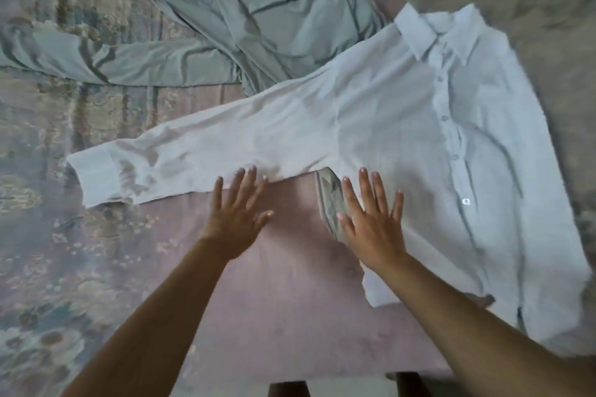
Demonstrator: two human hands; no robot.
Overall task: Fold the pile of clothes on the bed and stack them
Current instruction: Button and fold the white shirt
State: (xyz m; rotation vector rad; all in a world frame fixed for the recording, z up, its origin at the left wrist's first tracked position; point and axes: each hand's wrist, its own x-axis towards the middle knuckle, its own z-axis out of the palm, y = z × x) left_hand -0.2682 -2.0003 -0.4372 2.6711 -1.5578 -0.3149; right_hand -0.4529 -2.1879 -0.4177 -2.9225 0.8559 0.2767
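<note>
Smoothing is the step in hand: a white button shirt (419,126) lies front-up on the bed (274,284), collar away from the person, one sleeve stretched out to the left. The left hand (237,216) is flat with fingers spread, fingertips at the lower edge of that sleeve, holding nothing. The right hand (371,222) is likewise flat and spread, pressing the shirt body near the armpit, gripping nothing. Risk: thin fabric may drag and bunch under the palms, setting creases into the fold; a turned-up edge beside the right hand could get trapped. A grey-green garment (245,10) lies crumpled beyond, touching the shirt's shoulder, and may snag when the sleeve is folded in.
</note>
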